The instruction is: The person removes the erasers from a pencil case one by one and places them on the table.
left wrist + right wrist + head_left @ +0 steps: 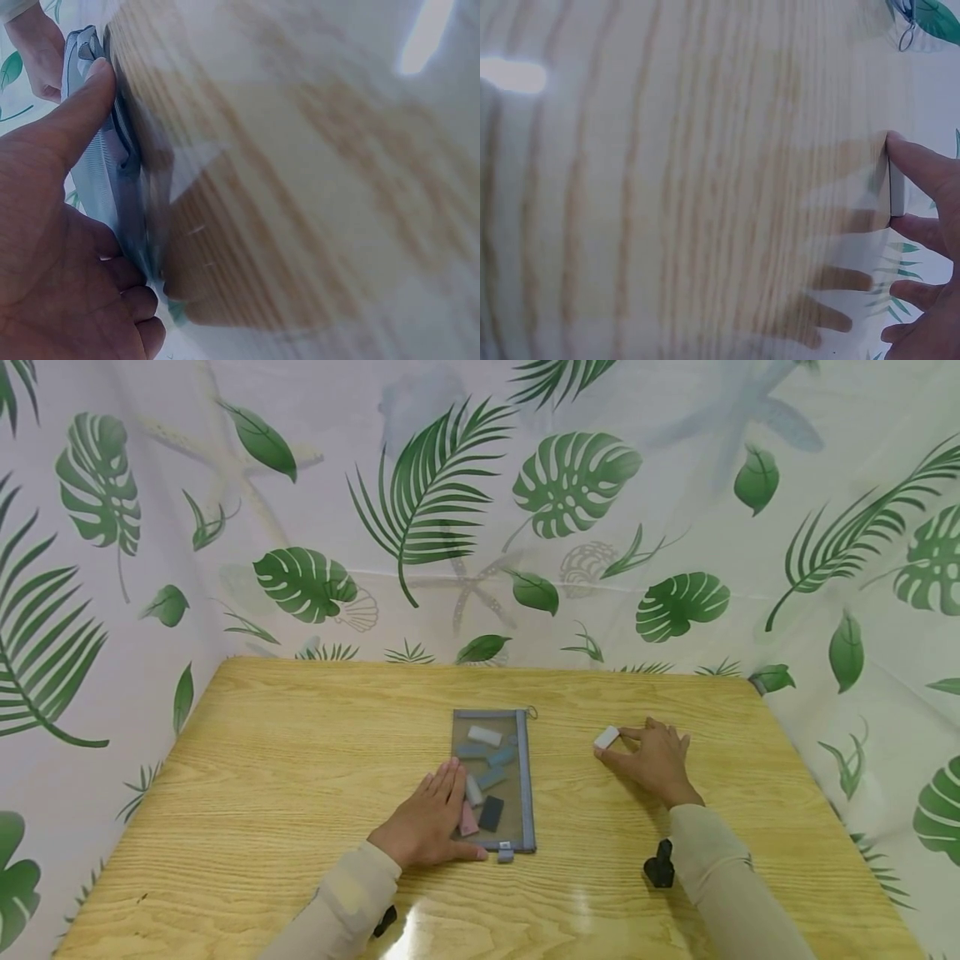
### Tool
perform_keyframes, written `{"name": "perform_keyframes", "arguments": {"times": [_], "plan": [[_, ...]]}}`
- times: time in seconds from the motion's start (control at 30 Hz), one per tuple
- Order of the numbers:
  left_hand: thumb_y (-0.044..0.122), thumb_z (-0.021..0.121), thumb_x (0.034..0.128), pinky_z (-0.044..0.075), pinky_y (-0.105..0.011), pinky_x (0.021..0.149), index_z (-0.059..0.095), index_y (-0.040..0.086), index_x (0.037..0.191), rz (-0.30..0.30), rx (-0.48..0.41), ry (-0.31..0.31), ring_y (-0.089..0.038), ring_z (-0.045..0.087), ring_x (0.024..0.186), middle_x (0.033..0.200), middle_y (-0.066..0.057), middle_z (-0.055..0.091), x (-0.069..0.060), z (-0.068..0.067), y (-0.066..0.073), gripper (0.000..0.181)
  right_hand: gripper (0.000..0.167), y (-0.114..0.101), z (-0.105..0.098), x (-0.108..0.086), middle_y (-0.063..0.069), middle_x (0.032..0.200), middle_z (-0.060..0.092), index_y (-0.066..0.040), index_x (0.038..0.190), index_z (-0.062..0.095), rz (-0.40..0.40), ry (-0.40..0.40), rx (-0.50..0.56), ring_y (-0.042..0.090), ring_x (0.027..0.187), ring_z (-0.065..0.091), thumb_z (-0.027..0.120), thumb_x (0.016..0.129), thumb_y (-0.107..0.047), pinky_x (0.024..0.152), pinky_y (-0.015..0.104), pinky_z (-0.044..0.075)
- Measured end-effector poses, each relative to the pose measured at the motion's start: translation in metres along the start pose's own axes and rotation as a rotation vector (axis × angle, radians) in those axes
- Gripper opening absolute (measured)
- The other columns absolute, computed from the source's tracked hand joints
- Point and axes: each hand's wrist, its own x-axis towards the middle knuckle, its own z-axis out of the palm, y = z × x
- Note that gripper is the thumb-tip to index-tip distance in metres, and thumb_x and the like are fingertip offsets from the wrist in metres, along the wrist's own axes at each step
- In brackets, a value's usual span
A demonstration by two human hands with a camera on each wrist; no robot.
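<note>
A flat mesh zip pouch (pixel 526 781) with grey-blue edging lies on the table, and several small blocks that look like erasers show through it: white, blue, pink (pixel 468 820) and black (pixel 491 814). My left hand (pixel 423 827) rests along the pouch's left edge, fingers straight, thumb at its lower edge. To the right of the pouch, my right hand (pixel 654 763) pinches a white eraser (pixel 607 737) by its ends between thumb and a finger. In the right wrist view the eraser (pixel 897 184) is at the table surface, with the other fingers spread apart.
The wooden table (pixel 300 760) is glossy and reflects light near its front. A leaf-patterned cloth (pixel 450 602) stands behind it and along both sides. A small ring (pixel 532 712) sits at the pouch's upper right corner, and a zip pull tab (pixel 506 855) at its lower edge.
</note>
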Motion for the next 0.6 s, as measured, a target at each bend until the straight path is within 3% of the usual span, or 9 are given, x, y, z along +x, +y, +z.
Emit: {"name": "perform_keyframes", "arguments": {"times": [0.27, 0.6], "plan": [[0.063, 0.064, 0.0914, 0.014, -0.048, 0.124, 0.011, -0.009, 0.158, 0.001, 0.012, 0.001, -0.036, 0.006, 0.155, 0.166, -0.026, 0.004, 0.0, -0.002, 0.001, 0.112, 0.073, -0.003, 0.002, 0.0, 0.04, 0.142, 0.046, 0.008, 0.131, 0.063, -0.068, 0.063, -0.025, 0.065, 0.14, 0.021, 0.081, 0.084, -0.044, 0.106, 0.083, 0.0], [0.064, 0.064, 0.091, 0.013, -0.048, 0.124, 0.01, -0.009, 0.159, -0.006, 0.011, -0.003, -0.035, 0.005, 0.155, 0.166, -0.026, 0.004, 0.0, -0.002, 0.001, 0.113, 0.064, -0.02, 0.007, 0.003, 0.042, 0.147, 0.038, 0.005, 0.126, 0.069, -0.162, 0.117, -0.026, 0.068, 0.137, 0.024, 0.086, 0.08, -0.036, 0.105, 0.084, 0.004]]}}
